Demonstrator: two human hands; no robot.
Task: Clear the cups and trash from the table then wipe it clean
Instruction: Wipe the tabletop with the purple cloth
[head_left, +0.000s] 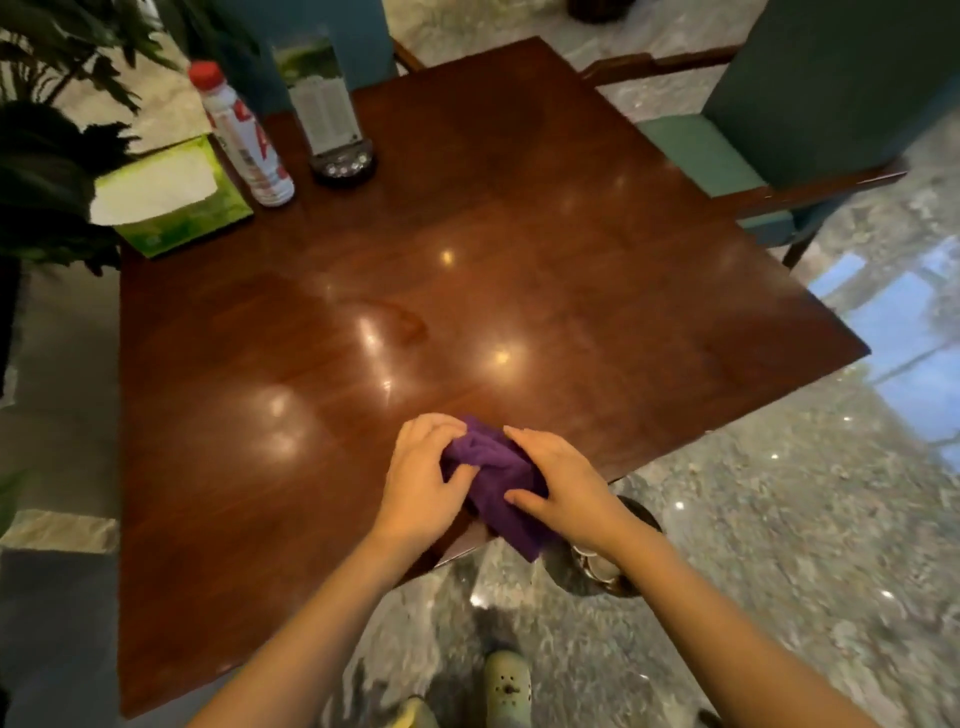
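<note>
A bunched purple cloth (493, 470) lies at the near corner of the glossy brown wooden table (467, 249), one end hanging over the edge. My left hand (423, 480) grips its left side and my right hand (558, 486) presses on its right side. A faint ring-shaped stain (405, 317) marks the tabletop near the middle. On the floor under my right wrist stands a dark bin (597, 564) with pale cups or trash inside, partly hidden by my arm.
At the far left corner of the table stand a green tissue box (171, 200), a red-capped bottle (244, 135) and a clear sign holder (327, 114) on a dark base. A teal chair (769, 150) is at the right. Plants are at the left. My shoes show below.
</note>
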